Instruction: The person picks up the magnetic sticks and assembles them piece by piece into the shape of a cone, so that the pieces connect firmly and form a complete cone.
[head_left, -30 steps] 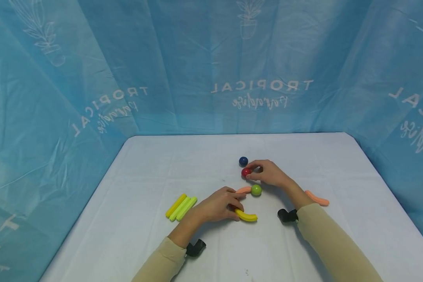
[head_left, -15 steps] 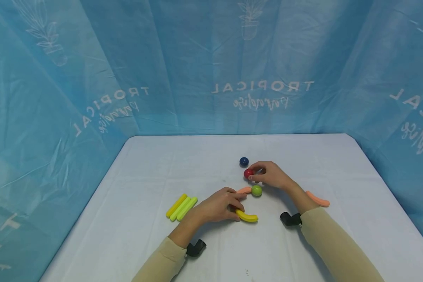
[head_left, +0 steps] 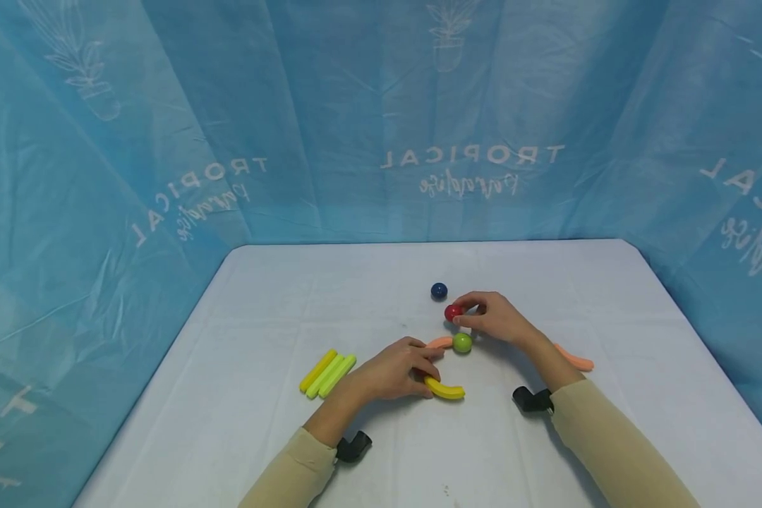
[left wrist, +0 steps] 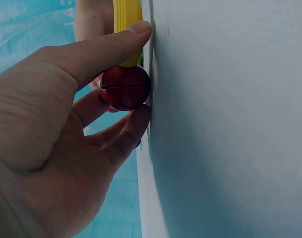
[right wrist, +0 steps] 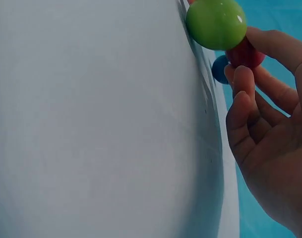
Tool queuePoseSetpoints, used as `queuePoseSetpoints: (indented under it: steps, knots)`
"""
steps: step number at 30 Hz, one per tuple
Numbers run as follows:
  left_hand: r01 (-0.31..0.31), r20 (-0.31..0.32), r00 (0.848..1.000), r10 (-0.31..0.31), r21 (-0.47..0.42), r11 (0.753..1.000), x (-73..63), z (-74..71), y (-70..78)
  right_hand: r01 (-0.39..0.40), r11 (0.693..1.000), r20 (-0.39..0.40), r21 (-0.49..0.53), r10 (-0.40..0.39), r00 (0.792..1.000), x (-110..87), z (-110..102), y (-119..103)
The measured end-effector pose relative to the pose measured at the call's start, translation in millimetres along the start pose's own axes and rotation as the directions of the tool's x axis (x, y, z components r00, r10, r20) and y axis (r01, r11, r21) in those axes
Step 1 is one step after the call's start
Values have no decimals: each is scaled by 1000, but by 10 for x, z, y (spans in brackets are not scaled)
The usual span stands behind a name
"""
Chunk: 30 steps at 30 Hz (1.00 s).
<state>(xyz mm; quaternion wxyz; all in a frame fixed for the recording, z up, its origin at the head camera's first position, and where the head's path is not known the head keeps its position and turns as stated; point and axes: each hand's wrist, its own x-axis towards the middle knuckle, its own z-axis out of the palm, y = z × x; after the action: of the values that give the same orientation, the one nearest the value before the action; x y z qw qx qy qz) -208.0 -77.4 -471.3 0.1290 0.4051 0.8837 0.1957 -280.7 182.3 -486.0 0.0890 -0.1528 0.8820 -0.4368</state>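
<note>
My left hand (head_left: 390,370) grips a dark red ball (left wrist: 125,88) low on the table, its thumb lying over the end of a yellow curved stick (head_left: 446,390). Its fingertips curl under the ball in the left wrist view. A salmon curved stick (head_left: 441,343) runs from beside that hand's fingers to a green ball (head_left: 462,343), partly hidden by the fingers. Farther back, my right hand (head_left: 492,317) pinches another red ball (head_left: 453,312) between thumb and fingers. A dark blue ball (head_left: 439,291) sits just behind it.
Left of my left forearm lie a yellow stick (head_left: 317,370) and two lime sticks (head_left: 337,375), side by side. Another salmon curved stick (head_left: 574,358) shows beyond my right forearm. The white table (head_left: 292,282) ends at blue curtains (head_left: 330,141) on three sides.
My right hand has moved a little to the right with its red ball, away from the blue ball. The left hand has stayed in place.
</note>
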Motion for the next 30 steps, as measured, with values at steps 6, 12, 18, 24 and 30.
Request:
queuePoseSetpoints:
  steps: [6,12,18,24,30]
  knots:
    - [-29,1,1000,29,2,1000,-13,25,3,8,1000,-8,10,-8,1000,-97,-23,20]
    - [-25,-9,1000,25,5,1000,-11,29,1,24,999,-4,32,-24,1000,-185,-44,4]
    - [-34,-21,999,34,8,999,-5,36,-17,27,999,-8,42,-26,1000,-287,-49,-14]
    - [-78,-42,996,78,-3,997,16,35,-35,23,998,-2,65,-22,1000,-398,-54,22]
    - [-20,-54,998,18,-49,999,-16,9,-27,55,995,5,82,-56,998,-449,-42,10]
